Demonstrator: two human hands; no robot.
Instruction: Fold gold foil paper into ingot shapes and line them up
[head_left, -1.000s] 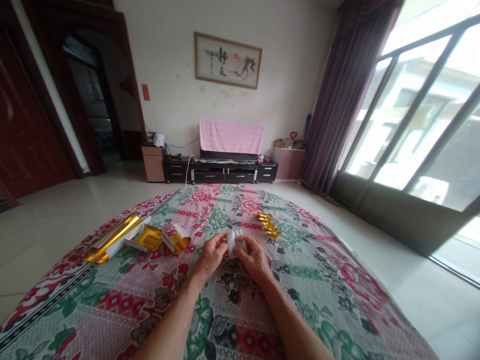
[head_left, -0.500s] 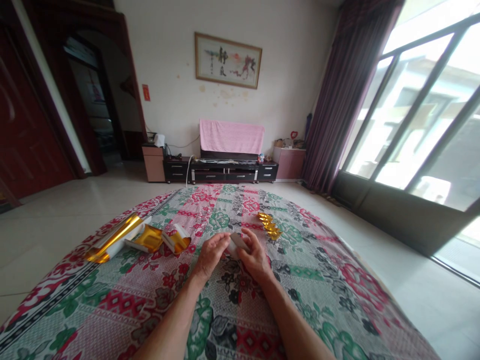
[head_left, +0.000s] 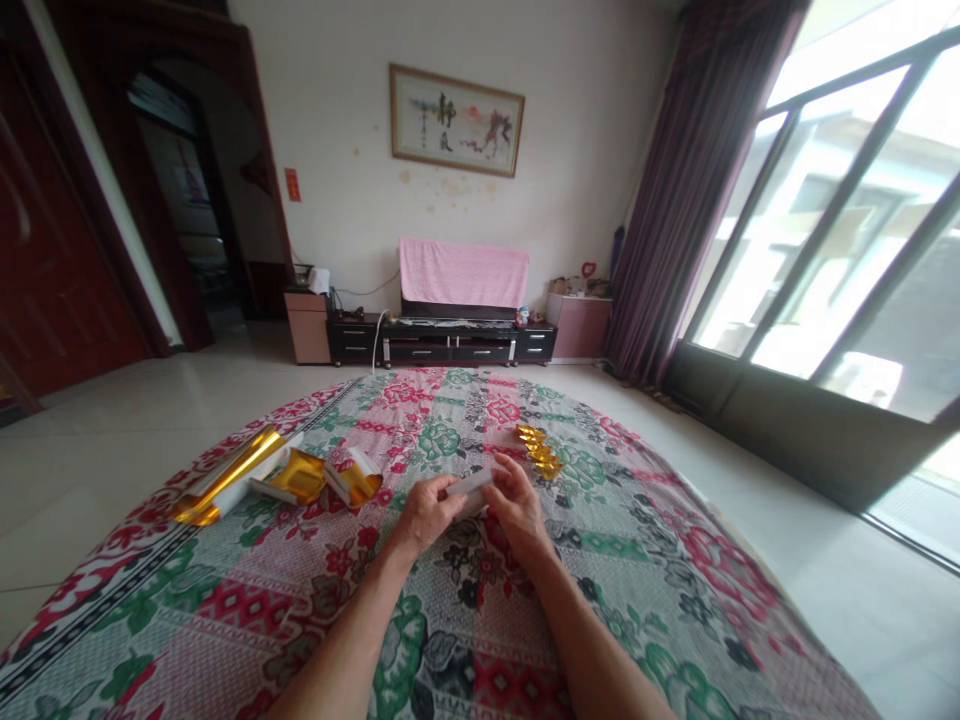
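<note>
Between my hands, a small folded piece of paper (head_left: 470,484) shows a whitish face, held just above the patterned cloth (head_left: 439,620). My left hand (head_left: 429,512) pinches its left end, and my right hand (head_left: 517,505) grips the right end with thumb and fingers. Part of the paper is hidden behind the fingers. Beyond my right hand, several small folded gold paper pieces (head_left: 538,452) lie in a row. To the left of my left hand rest loose gold foil paper sheets (head_left: 304,475), curled and showing white backs, beside a longer gold roll (head_left: 229,478).
The cloth covers a broad surface with a rounded far edge. Across the tiled floor stand a low black cabinet (head_left: 457,345) and a screen draped with a pink cloth (head_left: 463,272). A purple curtain (head_left: 652,220) hangs beside the large window at right.
The paper has been turned: its greyish, slanted side faced up before, and a whitish strip lies crosswise now. Both hands have shifted slightly around it. The gold papers have stayed put.
</note>
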